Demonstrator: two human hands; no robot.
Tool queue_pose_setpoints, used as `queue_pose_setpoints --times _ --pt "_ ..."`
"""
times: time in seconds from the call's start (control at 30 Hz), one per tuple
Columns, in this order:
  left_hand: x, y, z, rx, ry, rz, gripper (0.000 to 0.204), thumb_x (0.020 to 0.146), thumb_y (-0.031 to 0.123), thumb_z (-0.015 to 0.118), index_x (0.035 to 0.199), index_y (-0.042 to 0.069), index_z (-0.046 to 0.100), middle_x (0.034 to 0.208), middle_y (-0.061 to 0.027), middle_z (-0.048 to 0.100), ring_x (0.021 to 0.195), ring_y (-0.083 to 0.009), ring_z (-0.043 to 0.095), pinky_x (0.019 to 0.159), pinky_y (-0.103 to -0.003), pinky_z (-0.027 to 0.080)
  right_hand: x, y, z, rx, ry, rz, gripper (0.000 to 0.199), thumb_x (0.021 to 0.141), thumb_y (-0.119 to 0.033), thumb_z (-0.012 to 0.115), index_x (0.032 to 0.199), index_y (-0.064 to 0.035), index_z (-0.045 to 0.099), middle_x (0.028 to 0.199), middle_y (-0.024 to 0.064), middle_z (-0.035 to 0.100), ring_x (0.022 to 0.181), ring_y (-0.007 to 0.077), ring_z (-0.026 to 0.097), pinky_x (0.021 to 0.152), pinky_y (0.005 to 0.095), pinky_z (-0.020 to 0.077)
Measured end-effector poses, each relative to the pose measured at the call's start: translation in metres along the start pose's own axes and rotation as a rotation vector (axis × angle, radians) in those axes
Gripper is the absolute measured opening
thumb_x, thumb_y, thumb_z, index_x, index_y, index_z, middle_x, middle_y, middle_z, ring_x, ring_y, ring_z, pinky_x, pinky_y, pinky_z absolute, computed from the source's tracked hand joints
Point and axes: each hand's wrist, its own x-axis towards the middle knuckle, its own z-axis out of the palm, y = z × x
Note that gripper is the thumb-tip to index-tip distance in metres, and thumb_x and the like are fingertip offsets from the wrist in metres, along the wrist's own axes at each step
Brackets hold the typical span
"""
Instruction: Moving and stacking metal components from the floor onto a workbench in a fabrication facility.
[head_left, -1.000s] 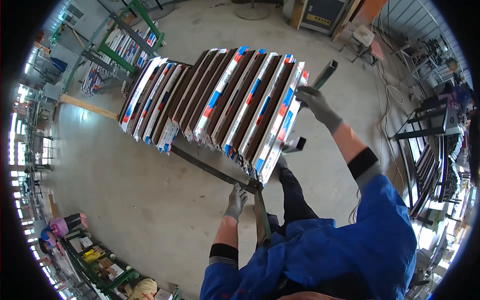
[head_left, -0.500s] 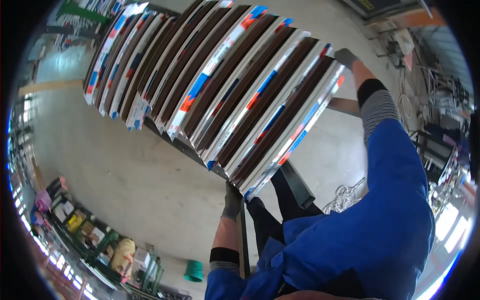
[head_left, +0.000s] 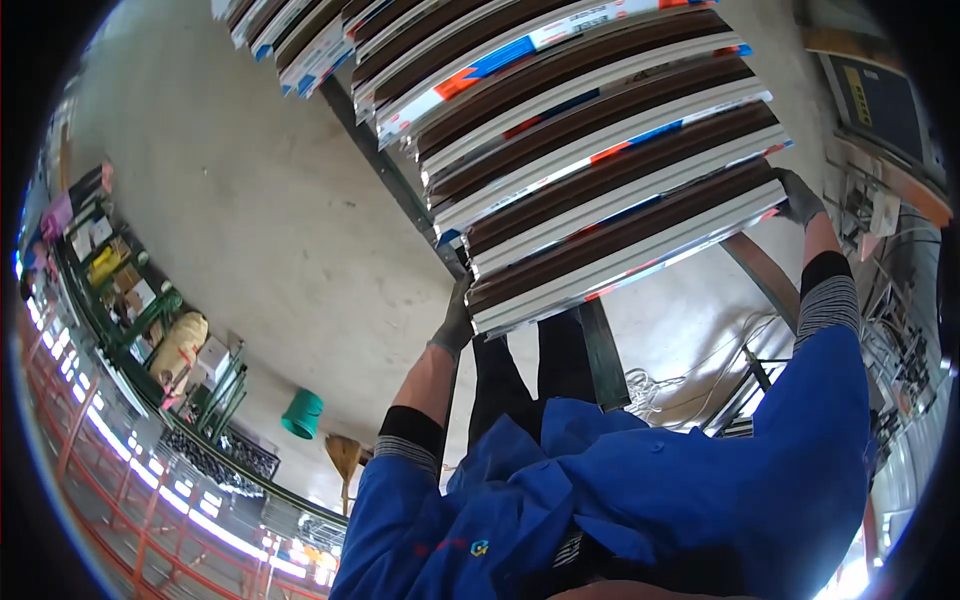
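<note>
The nearest profile (head_left: 625,250), a long brown strip edged in white, is gripped at both ends. The left hand (head_left: 457,322), in a grey glove, is closed on its near-left end, just below the dark metal rail (head_left: 390,180) on which the row of profiles (head_left: 560,110) is laid. The right hand (head_left: 798,198), also gloved, is curled around the far-right end of the same profile, beside a second dark bar (head_left: 765,275).

Compared with half a second ago, the row is seen closer and larger, and it now fills the upper middle of the view, with its far-left strips cut by the upper edge. The right hand, formerly near the upper edge at the profile's tip, is now found lower, level with the end of the nearest profile. The left hand has been kept at the same end, directly under the nearest profile. A green bucket (head_left: 302,413) and a broom (head_left: 345,462) are seen on the concrete floor (head_left: 250,230), well left of the nearest profile and lower in the view.
</note>
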Motion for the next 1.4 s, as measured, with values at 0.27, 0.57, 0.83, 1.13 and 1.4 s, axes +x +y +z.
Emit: queue_pose_setpoints --times 0.27,0.57,0.83,1.13,1.4 --pt "-0.008 -0.009 -0.065 -0.247 -0.039 -0.129 0.059 0.099 0.053 0.052 0.138 0.009 0.055 0.126 -0.0108 0.065 0.109 -0.0226 0.065 0.095 -0.036 0.053 0.013 0.033 0.031 -0.363 -0.014 -0.118 0.039 0.096 -0.033 0.047 0.124 -0.0116 0.064 0.114 0.006 0.067 0.097 0.0197 0.066 0.079 0.0368 0.0561" --pt "-0.027 0.004 -0.057 -0.238 0.024 -0.262 0.067 0.097 0.062 0.048 0.132 0.006 0.058 0.123 -0.0127 0.066 0.108 -0.0216 0.065 0.094 -0.035 0.053 0.015 0.035 0.025 -0.427 -0.028 0.007 0.035 0.093 -0.013 0.056 0.127 -0.0101 0.062 0.117 0.0041 0.066 0.105 0.0201 0.064 0.079 0.0403 0.0571" --pt "-0.03 0.004 -0.038 -0.205 -0.073 -0.217 0.067 0.093 0.066 0.053 0.13 0.011 0.062 0.125 -0.009 0.066 0.108 -0.021 0.063 0.094 -0.036 0.052 0.052 0.035 -0.023 -0.234 0.1 0.211 0.035 0.095 -0.038 0.054 0.122 -0.0184 0.064 0.105 0.0059 0.07 0.094 0.0202 0.066 0.075 0.0382 0.0554" --pt "-0.045 -0.004 -0.043 -0.258 0.008 -0.144 0.058 0.095 0.058 0.054 0.129 0.012 0.062 0.123 -0.0079 0.067 0.108 -0.0212 0.064 0.094 -0.037 0.053 0.038 0.045 0.016 -0.088 0.044 0.144 0.037 0.096 -0.04 0.053 0.12 -0.0149 0.065 0.105 0.0043 0.071 0.089 0.0185 0.067 0.072 0.0375 0.0554" --pt "-0.063 -0.008 -0.042 -0.242 0.044 -0.071 0.055 0.099 0.053 0.048 0.132 0.009 0.059 0.123 -0.0095 0.067 0.109 -0.0194 0.064 0.098 -0.034 0.05 0.023 0.047 0.001 -0.126 -0.012 0.042 0.036 0.094 -0.047 0.053 0.113 -0.0186 0.066 0.1 0.0023 0.071 0.09 0.0163 0.066 0.077 0.0341 0.0536"
